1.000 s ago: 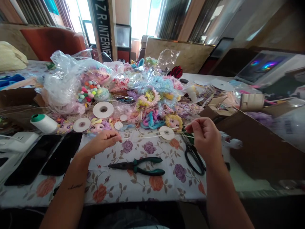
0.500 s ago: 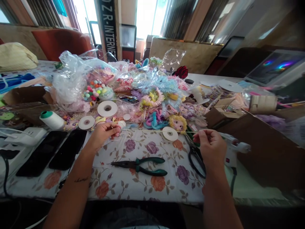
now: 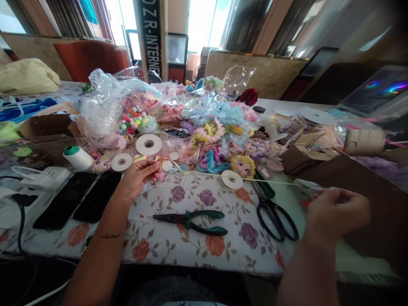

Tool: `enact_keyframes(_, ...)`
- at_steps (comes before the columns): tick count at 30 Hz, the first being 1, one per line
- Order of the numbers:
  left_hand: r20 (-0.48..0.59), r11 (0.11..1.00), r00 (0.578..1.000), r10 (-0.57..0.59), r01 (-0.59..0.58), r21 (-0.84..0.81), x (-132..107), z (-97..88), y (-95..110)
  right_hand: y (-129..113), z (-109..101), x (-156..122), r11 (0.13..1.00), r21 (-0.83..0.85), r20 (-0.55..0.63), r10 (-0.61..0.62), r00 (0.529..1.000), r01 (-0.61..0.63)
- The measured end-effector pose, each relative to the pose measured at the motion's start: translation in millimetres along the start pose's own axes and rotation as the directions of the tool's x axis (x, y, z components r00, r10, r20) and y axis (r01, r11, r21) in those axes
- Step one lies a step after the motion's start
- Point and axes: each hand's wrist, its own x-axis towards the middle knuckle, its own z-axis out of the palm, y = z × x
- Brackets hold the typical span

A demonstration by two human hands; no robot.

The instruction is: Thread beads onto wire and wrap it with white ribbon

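Observation:
A thin pale-yellow ribbon (image 3: 270, 182) stretches nearly straight across the table between my two hands. My left hand (image 3: 142, 177) pinches its left end near a small pink piece (image 3: 160, 175); the fingers partly hide what is there. At the right, my right hand (image 3: 339, 212) is closed on the other end and a little blurred. The ribbon passes over a white spool (image 3: 232, 180). Below it lie long-nose pliers (image 3: 188, 222) with green handles. Black-handled scissors (image 3: 276, 219) rest left of my right hand.
Behind my hands, craft pieces and plastic bags (image 3: 102, 102) form a heap. A doll head (image 3: 242, 165) with yellow curls lies at its front. Two phones (image 3: 95, 197), a thread cone (image 3: 78, 158) and a power strip (image 3: 47, 178) are at left. A cardboard box (image 3: 353, 204) stands at right.
My right hand has moved far to the right, drawing the ribbon out longer and uncovering the scissors. My left hand stays about where it was, still pinching. The view has shifted slightly.

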Motion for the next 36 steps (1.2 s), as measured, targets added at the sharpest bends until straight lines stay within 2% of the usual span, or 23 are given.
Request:
enact_keyframes(3, -0.101, 0.996, 0.990, 0.093, -0.094, -0.001, 0, -1.3, 3, -4, 0, 1, 0.971, -0.215, -0.011, 0.105, 0.994, -0.105)
enact_keyframes(6, -0.267, 0.969, 0.932, 0.247, -0.233, 0.082, 3, -4.7, 3, -7, 6, -4, 0.957, -0.289, 0.087, 0.041, 0.995, -0.014)
enact_keyframes(8, -0.324, 0.949, 0.894, 0.311, -0.275, 0.152, 4, -7.1, 3, -3, 12, -7, 0.947, -0.304, 0.217, -0.038, 0.975, 0.105)
enact_keyframes(10, -0.326, 0.943, 0.888, 0.323, -0.273, 0.191, 5, -8.6, 2, 2, 19, -9, 0.933, -0.262, 0.381, -0.136, 0.914, 0.248)
enact_keyframes(12, -0.297, 0.944, 0.901, 0.315, -0.264, 0.198, 4, -8.7, 3, 4, 23, -12, 0.907, -0.214, 0.460, -0.234, 0.856, 0.362)
enact_keyframes(14, -0.259, 0.949, 0.918, 0.300, -0.260, 0.180, 2, -7.3, 4, -5, 23, -18, 0.867, -0.222, 0.426, -0.325, 0.844, 0.446)
enact_keyframes(16, -0.218, 0.961, 0.939, 0.265, -0.241, 0.133, 0, -4.7, 5, -25, 17, -30, 0.831, -0.196, 0.351, -0.437, 0.828, 0.521)
enact_keyframes(17, -0.192, 0.969, 0.951, 0.240, -0.224, 0.101, -1, -3.0, 5, -40, 14, -39, 0.817, -0.111, 0.334, -0.506, 0.796, 0.566)
enact_keyframes(19, -0.138, 0.983, 0.973, 0.184, -0.180, 0.042, -2, 0.6, 4, -74, 7, -61, 0.784, 0.192, 0.336, -0.618, 0.711, 0.591)
enact_keyframes(20, -0.105, 0.989, 0.983, 0.149, -0.148, 0.024, -2, 2.6, 3, -91, 5, -73, 0.723, 0.386, 0.362, -0.690, 0.627, 0.573)
enact_keyframes(21, -0.073, 0.994, 0.991, 0.111, -0.110, 0.014, -2, 4.8, 1, -108, 4, -85, 0.637, 0.557, 0.403, -0.769, 0.497, 0.533)
enact_keyframes(22, -0.044, 0.997, 0.996, 0.072, -0.072, 0.012, -2, 7.0, -1, -124, 5, -97, 0.559, 0.666, 0.403, -0.827, 0.392, 0.495)
enact_keyframes(24, 0.011, 1.000, 1.000, 0.004, -0.004, 0.027, 0, 11.5, -7, -151, 10, -119, 0.424, 0.752, 0.322, -0.904, 0.280, 0.504)
enact_keyframes(26, 0.060, 0.998, 0.997, -0.047, 0.044, 0.048, 0, 15.5, -12, -170, 20, -135, 0.341, 0.739, 0.256, -0.940, 0.227, 0.581)
enact_keyframes(29, 0.099, 0.995, 0.992, -0.082, 0.075, 0.072, 1, 18.8, -15, -182, 35, -148, 0.302, 0.645, 0.242, -0.952, 0.188, 0.702)
enact_keyframes(32, 0.090, 0.994, 0.993, -0.073, 0.066, 0.082, 1, 17.8, -16, -180, 40, -152, 0.282, 0.632, 0.231, -0.958, 0.172, 0.722)
enact_keyframes(36, 0.059, 0.991, 0.994, -0.092, 0.086, 0.099, 3, 13.3, -18, -165, 27, -149, 0.291, 0.645, 0.265, -0.952, 0.151, 0.707)
